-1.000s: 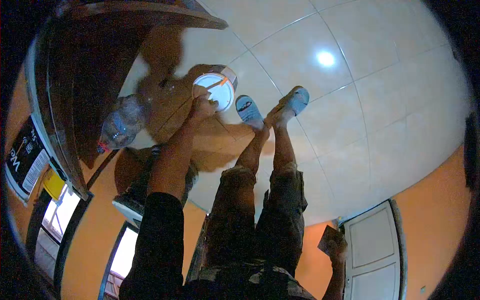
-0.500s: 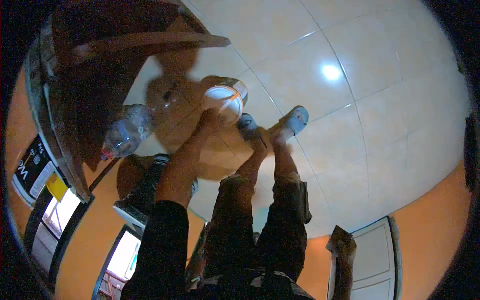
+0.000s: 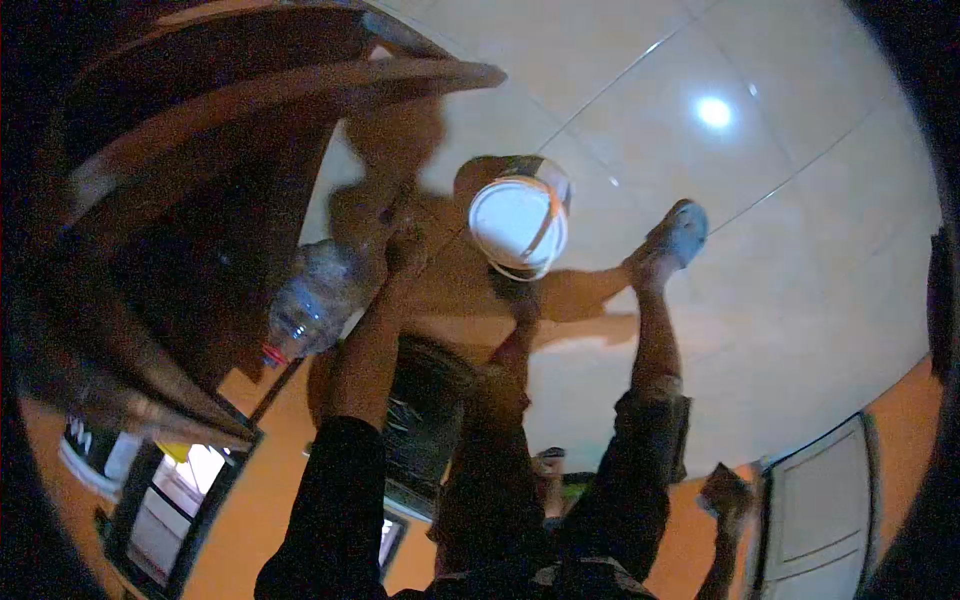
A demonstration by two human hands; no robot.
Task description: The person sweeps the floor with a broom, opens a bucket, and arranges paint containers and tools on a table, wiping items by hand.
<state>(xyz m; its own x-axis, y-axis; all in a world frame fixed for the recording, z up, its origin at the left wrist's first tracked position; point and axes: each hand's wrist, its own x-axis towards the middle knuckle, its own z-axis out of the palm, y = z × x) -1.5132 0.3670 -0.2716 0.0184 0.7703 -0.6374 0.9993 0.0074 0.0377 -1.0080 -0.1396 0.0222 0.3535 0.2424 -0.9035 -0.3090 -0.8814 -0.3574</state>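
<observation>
My left hand (image 3: 405,250) is over the shadowed floor, between a clear plastic bottle and a white-lidded bucket (image 3: 518,228), apart from the bucket. Its dim fingers look stretched out with nothing visible in them. The bucket has an orange handle strap across its lid and stands in front of my left foot, partly hiding it. The clear plastic bottle (image 3: 312,300) with a red cap is left of my forearm. Low at the right, my right hand (image 3: 735,500) is closed on a dark flat rectangular object (image 3: 722,485); its exact kind is unclear.
Dark wooden furniture (image 3: 200,200) with a projecting edge fills the left side. My right foot wears a grey sandal (image 3: 687,232) on the pale tiled floor (image 3: 800,270). A black glossy item (image 3: 425,410) shows beside my left leg. A white door (image 3: 815,510) stands at lower right.
My left hand has come off the bucket and is now left of it. My right foot has moved right, away from the left. The view has shifted; my right hand still holds the dark object.
</observation>
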